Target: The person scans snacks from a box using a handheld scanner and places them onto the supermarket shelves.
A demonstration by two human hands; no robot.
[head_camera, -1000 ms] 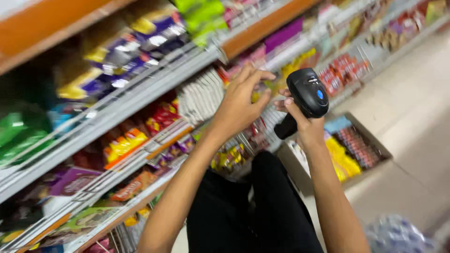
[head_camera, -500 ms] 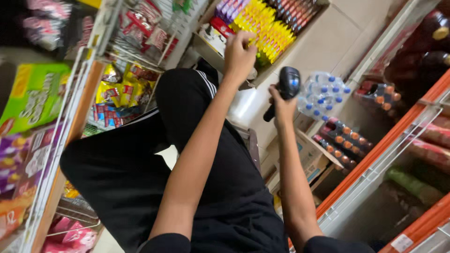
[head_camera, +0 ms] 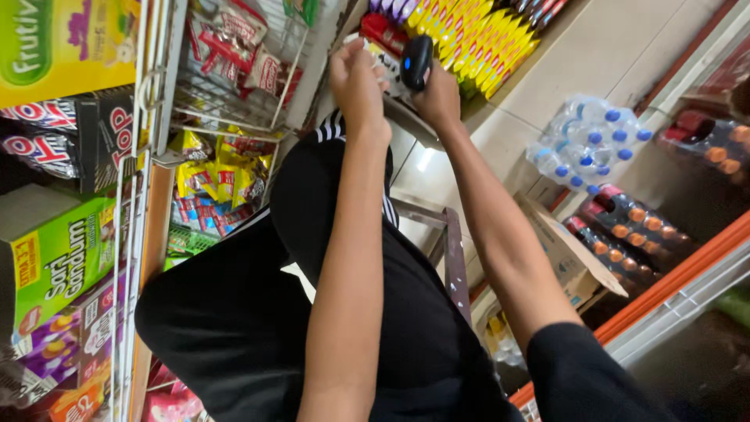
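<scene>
My right hand (head_camera: pixel 439 97) grips a black handheld scanner (head_camera: pixel 416 61) with a small blue light, held out over a carton of snack packs. My left hand (head_camera: pixel 357 78) reaches beside it, fingers curled on a small red and white pack (head_camera: pixel 381 41) at the carton's edge; the grip itself is partly hidden. Both forearms stretch out over my knees in black trousers (head_camera: pixel 258 312) with white side stripes. Rows of yellow snack packs (head_camera: pixel 469 31) lie just beyond the scanner.
Shelves at left hold green cartons (head_camera: pixel 55 250), a wire basket (head_camera: pixel 226 94) of red sachets and yellow packets (head_camera: pixel 215 176). A wrapped pack of water bottles (head_camera: pixel 590 144), dark drink bottles (head_camera: pixel 633 234), an open cardboard box (head_camera: pixel 562 250) and an orange shelf rail (head_camera: pixel 672 273) stand right.
The view has swung sharply from the shelf front down to the floor. Both hands moved together, the scanner now close beside my left hand over the carton.
</scene>
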